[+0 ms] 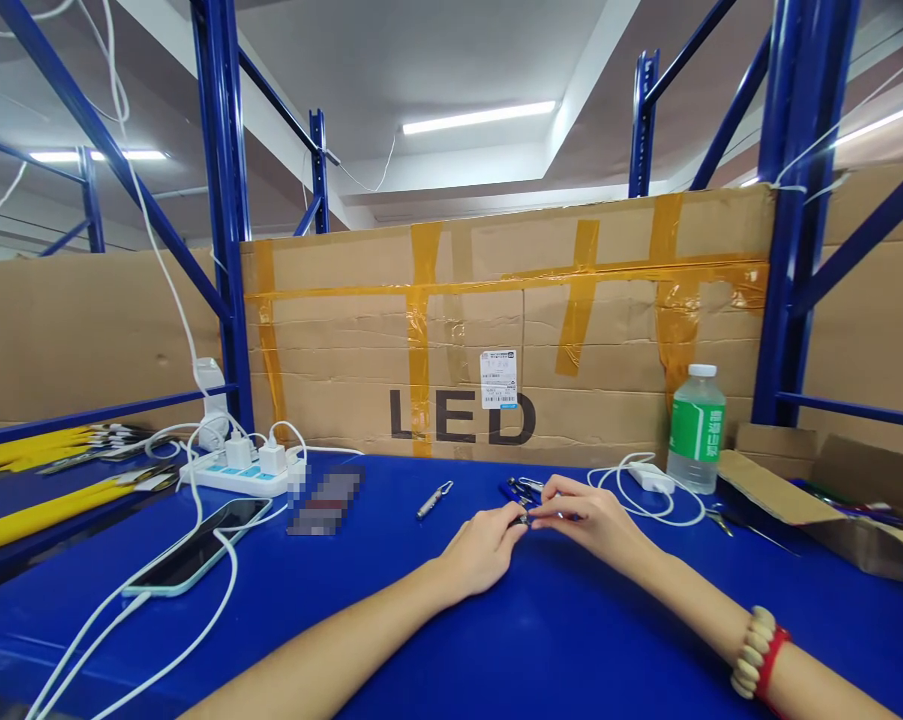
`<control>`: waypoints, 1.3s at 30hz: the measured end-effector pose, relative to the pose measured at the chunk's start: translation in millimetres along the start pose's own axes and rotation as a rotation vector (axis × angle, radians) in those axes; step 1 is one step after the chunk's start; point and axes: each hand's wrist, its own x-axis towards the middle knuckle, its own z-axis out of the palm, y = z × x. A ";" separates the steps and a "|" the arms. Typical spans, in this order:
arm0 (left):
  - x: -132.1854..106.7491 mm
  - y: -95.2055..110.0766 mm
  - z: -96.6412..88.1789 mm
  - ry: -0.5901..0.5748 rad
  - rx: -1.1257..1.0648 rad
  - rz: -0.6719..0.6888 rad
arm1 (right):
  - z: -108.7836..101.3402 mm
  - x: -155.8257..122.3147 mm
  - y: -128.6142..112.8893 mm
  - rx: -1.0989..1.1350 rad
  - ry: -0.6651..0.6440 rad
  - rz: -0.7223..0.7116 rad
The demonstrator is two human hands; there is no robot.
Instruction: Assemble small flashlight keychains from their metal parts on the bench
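Observation:
Both my hands meet over the middle of the blue tabletop point(451, 640). My left hand point(485, 548) has its fingers pinched on a small dark metallic piece point(524, 517), whose kind is too small to make out. Close against it, my right hand point(582, 515) pinches at the same spot, its fingertips bent together; what they grip is mostly hidden. Just behind my fingers lie several small blue and silver clip-like pieces point(522, 488), partly covered by my right hand. A silver tool-like piece with a carabiner clip point(434, 499) lies apart, left of my hands.
At left are a white power strip point(233, 474) with chargers and cables, and a phone point(200, 545). To the right stand a water bottle point(696, 430), a white adapter point(652, 478) with cable, scissors point(719, 520) and an open cardboard box point(833, 510). Taped cardboard point(346, 350) walls the back.

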 end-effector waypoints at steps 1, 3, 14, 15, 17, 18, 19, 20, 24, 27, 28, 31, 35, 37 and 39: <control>-0.3 0.4 -0.3 -0.006 -0.007 0.001 | -0.1 0.1 0.1 0.007 -0.009 0.008; -0.8 1.1 -0.8 -0.013 -0.017 0.002 | -0.5 0.4 -0.5 0.024 -0.024 0.026; 0.4 -1.2 1.0 -0.031 -0.066 0.036 | -8.2 4.4 -6.3 0.055 -0.152 0.089; 0.4 -1.2 1.2 -0.028 -0.069 0.037 | -7.4 3.8 -5.9 0.059 -0.159 0.084; 0.3 -1.1 1.7 -0.019 -0.073 0.032 | -5.1 2.4 -5.1 0.069 -0.164 0.077; 0.5 -1.1 2.0 -0.014 -0.074 0.028 | -3.8 1.8 -4.8 0.072 -0.164 0.079; 0.8 -1.4 2.5 -0.007 -0.075 0.021 | -2.7 1.3 -4.6 0.071 -0.167 0.087; 1.3 -1.9 3.1 0.001 -0.077 0.012 | -1.8 1.1 -4.4 0.069 -0.173 0.097; 5.1 -7.2 6.4 0.049 -0.093 -0.051 | -1.3 1.6 -4.6 0.073 -0.215 0.138; 8.2 -11.9 8.8 0.080 -0.106 -0.097 | -2.7 2.1 -7.2 0.095 -0.242 0.159; 8.9 -12.8 9.3 0.083 -0.107 -0.108 | -3.1 2.1 -8.7 0.101 -0.252 0.162; 9.2 -12.8 9.6 0.072 -0.097 -0.125 | -3.3 2.2 -15.1 0.105 -0.304 0.152; 6.9 -8.5 7.3 0.041 -0.074 -0.115 | -0.6 2.4 -25.1 0.141 -0.398 0.100; 5.7 -6.5 5.9 0.027 -0.067 -0.110 | 1.4 3.0 -29.6 0.177 -0.423 0.078; 4.9 -5.1 4.6 0.019 -0.063 -0.106 | 3.2 3.7 -33.1 0.205 -0.426 0.065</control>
